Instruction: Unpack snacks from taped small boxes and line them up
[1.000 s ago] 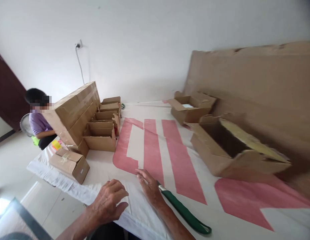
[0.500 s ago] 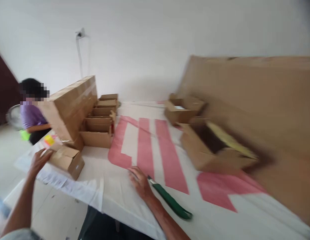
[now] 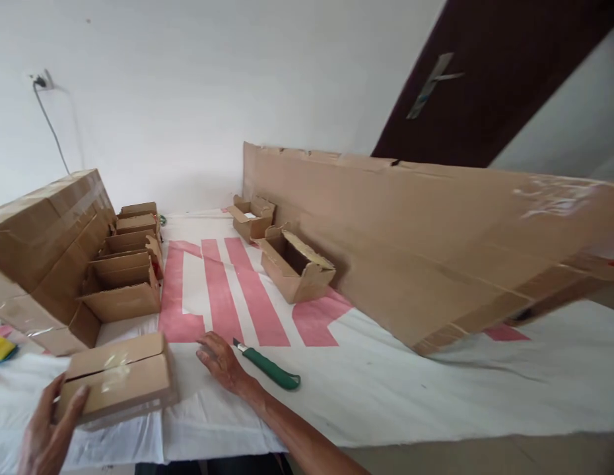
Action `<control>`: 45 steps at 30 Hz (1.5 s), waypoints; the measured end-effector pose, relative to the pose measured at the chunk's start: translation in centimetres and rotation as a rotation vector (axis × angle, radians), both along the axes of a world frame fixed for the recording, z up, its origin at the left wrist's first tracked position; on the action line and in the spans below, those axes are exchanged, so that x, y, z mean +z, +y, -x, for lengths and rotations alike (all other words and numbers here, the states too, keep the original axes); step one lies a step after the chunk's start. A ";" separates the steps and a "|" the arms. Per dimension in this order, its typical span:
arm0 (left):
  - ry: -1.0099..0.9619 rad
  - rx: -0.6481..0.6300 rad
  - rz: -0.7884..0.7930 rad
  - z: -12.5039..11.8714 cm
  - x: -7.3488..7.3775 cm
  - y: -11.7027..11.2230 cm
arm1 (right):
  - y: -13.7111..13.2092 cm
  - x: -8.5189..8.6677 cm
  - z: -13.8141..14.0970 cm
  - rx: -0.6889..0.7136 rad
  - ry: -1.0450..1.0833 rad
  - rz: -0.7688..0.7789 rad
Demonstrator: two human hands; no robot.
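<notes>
A closed cardboard box (image 3: 123, 379) with tape across its top flaps lies at the table's near left. My left hand (image 3: 52, 419) grips its left end, thumb on top and fingers along the side. To the right of the box, my right hand (image 3: 220, 363) rests on the cloth with its fingers loosely apart and nothing in them. Just beyond that hand lies a utility knife (image 3: 270, 367) with a green handle, its blade end pointing toward the fingers and apart from them.
Several open cardboard boxes (image 3: 121, 300) line the left, beside a long taped carton (image 3: 49, 231). Two more open boxes, including a nearer one (image 3: 292, 267), stand by a tall cardboard panel (image 3: 410, 257). White cloth with red printing (image 3: 220, 297) covers the table. A yellow item (image 3: 0, 346) lies far left.
My view has swung right, bringing a dark door into sight and taking the other person out. My left hand has gone from touching the box's end to gripping it, and the box has turned.
</notes>
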State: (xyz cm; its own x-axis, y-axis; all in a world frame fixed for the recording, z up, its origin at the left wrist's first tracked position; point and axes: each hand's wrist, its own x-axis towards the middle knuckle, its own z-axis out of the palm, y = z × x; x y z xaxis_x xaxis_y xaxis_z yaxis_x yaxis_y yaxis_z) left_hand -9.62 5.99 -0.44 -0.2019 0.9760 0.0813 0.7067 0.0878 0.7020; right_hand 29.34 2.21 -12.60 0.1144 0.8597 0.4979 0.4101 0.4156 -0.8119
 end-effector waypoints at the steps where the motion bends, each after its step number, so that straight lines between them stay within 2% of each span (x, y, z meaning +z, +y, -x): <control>1: -0.096 -0.033 -0.005 -2.0 0.2 -1.2 | -0.5 0.4 0.3 0.013 0.044 0.028; 3: -0.286 -0.082 -0.017 -5.2 0.6 -3.2 | -1.5 1.4 0.8 0.048 0.151 0.094; 6: -0.453 -0.148 -0.020 -7.2 0.7 -4.7 | -3.0 2.6 1.1 0.066 0.256 0.177; 10: -0.588 -0.170 -0.029 -6.7 0.1 -5.1 | -4.3 3.2 1.1 0.069 0.301 0.241; 14: -0.685 -0.202 -0.033 -5.9 -0.4 -4.4 | -4.8 3.3 1.2 0.074 0.277 0.236; 20: -0.702 -0.298 -0.010 -5.9 0.3 -2.9 | -4.3 3.5 1.0 0.056 0.260 0.252; 25: -0.677 -0.336 -0.042 -6.4 0.5 -2.7 | -3.6 3.5 0.3 0.078 0.224 0.281; 28: -0.657 -0.358 -0.056 -6.4 0.2 -2.9 | -3.9 2.9 -1.1 0.077 0.060 0.226; 31: -0.640 -0.362 -0.058 -6.3 -0.1 -3.1 | -5.3 1.6 -3.9 -0.076 -0.228 0.184; 33: -0.649 -0.361 -0.059 -6.3 -0.2 -3.1 | -6.7 0.5 -6.3 -0.206 -0.401 0.218; 36: -0.680 -0.372 -0.052 -6.7 -0.3 -3.0 | -9.3 -1.0 -9.5 -0.281 -0.588 0.322; 38: -0.699 -0.376 -0.043 -6.9 -0.4 -2.9 | -10.8 -1.6 -10.8 -0.288 -0.634 0.380; 41: -0.691 -0.383 -0.048 -7.1 -0.7 -2.8 | -11.9 -1.9 -11.4 -0.280 -0.612 0.386; 43: -0.675 -0.392 -0.058 -7.1 -1.0 -2.6 | -11.8 -1.6 -11.4 -0.289 -0.559 0.373; 45: -0.668 -0.393 -0.060 -7.0 -1.2 -2.4 | -10.9 -0.7 -11.4 -0.330 -0.416 0.401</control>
